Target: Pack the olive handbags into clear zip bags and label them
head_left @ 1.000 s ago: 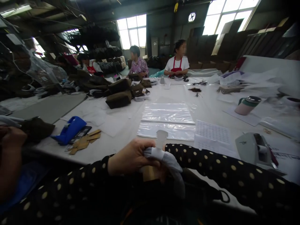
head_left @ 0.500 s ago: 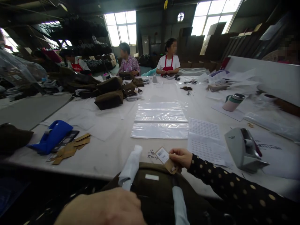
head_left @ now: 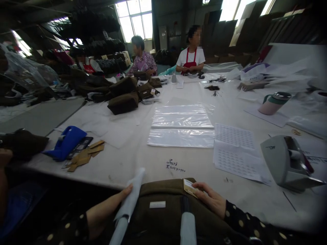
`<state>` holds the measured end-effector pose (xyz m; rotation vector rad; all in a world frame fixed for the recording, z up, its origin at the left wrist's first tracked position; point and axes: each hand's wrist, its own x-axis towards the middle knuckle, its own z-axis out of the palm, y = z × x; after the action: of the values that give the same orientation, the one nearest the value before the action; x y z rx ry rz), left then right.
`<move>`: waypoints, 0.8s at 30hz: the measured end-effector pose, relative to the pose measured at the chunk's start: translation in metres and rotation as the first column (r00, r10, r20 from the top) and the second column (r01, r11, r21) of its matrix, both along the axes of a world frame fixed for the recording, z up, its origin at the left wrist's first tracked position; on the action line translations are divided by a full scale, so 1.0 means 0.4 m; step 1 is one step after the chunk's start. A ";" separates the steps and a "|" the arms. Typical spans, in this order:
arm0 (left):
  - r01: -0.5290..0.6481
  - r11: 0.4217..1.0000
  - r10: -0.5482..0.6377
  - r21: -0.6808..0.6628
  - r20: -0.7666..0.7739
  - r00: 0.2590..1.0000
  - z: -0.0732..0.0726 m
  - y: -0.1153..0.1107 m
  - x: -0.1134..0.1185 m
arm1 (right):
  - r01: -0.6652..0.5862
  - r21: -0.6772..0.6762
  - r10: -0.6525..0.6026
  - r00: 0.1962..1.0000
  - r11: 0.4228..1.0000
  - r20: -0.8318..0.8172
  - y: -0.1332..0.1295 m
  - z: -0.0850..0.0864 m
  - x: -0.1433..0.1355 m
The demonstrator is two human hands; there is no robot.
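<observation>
A dark olive bag [head_left: 163,219] lies at the table's near edge, with a small pale label [head_left: 157,204] on its front and two handles wrapped in white material. My left hand [head_left: 108,207] is at the bag's left side, its thumb against the wrapped left handle [head_left: 131,194]; the other fingers are hidden behind it. On the bag's top right, my right hand [head_left: 209,199] has its fingers over a brown and white tag [head_left: 189,187], which lies against the fabric.
Clear plastic bags [head_left: 181,131] and printed sheets [head_left: 236,151] lie ahead. A grey tape dispenser [head_left: 283,165] stands right, a blue one [head_left: 67,141] left beside brown tags [head_left: 87,154]. Olive bags [head_left: 124,102] are piled farther back. Another person's hand [head_left: 5,157] shows far left.
My left hand has moved down and left to the wrapped left handle. My right hand has lowered the tag from above the bag onto its top. The view has shifted.
</observation>
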<state>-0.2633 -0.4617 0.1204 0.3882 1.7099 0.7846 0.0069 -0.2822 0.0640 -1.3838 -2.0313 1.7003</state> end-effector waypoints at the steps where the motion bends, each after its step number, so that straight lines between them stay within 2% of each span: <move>1: -0.052 0.998 0.057 -0.034 0.151 0.987 0.013 -0.010 0.019 | 0.004 -0.013 -0.004 1.000 1.000 -0.006 0.001 0.011 0.000; 2: -0.077 0.996 0.087 -0.053 0.246 0.965 0.031 -0.011 0.032 | 0.007 -0.018 -0.007 1.000 1.000 -0.012 0.007 0.025 -0.001; 4: -0.096 0.995 0.086 0.029 0.254 0.963 0.070 0.015 0.032 | 0.014 0.052 -0.011 0.999 0.999 -0.053 0.041 0.057 -0.002; 6: -0.082 0.968 0.063 0.238 0.088 0.994 0.086 0.062 0.010 | 0.023 0.251 0.020 0.986 0.968 -0.166 0.097 0.079 -0.003; 7: -0.054 0.936 0.062 0.349 -0.013 0.998 0.077 0.087 -0.003 | 0.026 0.369 0.066 0.970 0.929 -0.235 0.128 0.080 -0.004; 9: 0.034 0.846 0.064 0.533 -0.163 0.985 0.024 0.137 -0.022 | 0.032 0.560 0.189 0.924 0.828 -0.332 0.185 0.052 -0.005; 12: 0.128 0.730 0.062 0.672 -0.252 0.966 -0.111 0.195 -0.023 | 0.047 0.701 0.273 0.901 0.712 -0.337 0.243 -0.049 -0.002; 14: 0.175 0.704 0.051 0.688 -0.296 0.954 -0.190 0.219 -0.017 | 0.060 0.733 0.249 0.919 0.677 -0.305 0.261 -0.119 0.003; 16: 0.246 0.716 0.046 0.653 -0.396 0.917 -0.228 0.233 -0.015 | 0.055 0.745 0.208 0.945 0.664 -0.254 0.267 -0.158 0.004; 18: 0.335 0.741 0.097 0.582 -0.587 0.804 -0.219 0.246 -0.013 | 0.031 0.777 0.177 0.967 0.629 -0.181 0.265 -0.155 -0.005; 19: 0.387 0.749 0.136 0.538 -0.696 0.705 -0.203 0.255 -0.010 | 0.009 0.802 0.167 0.977 0.597 -0.135 0.261 -0.141 -0.017; 21: 0.511 0.744 0.198 0.429 -0.874 0.445 -0.158 0.280 0.003 | -0.053 0.864 0.167 0.985 0.501 -0.036 0.249 -0.102 -0.054; 24: 0.675 0.713 0.194 0.192 -0.978 0.073 -0.092 0.330 0.032 | -0.198 0.922 0.158 0.976 0.331 0.153 0.225 -0.049 -0.133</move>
<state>-0.2505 -0.3299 0.0837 2.1838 2.3826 0.8254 -0.0464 -0.1924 0.0443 -0.7335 -2.5223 0.2123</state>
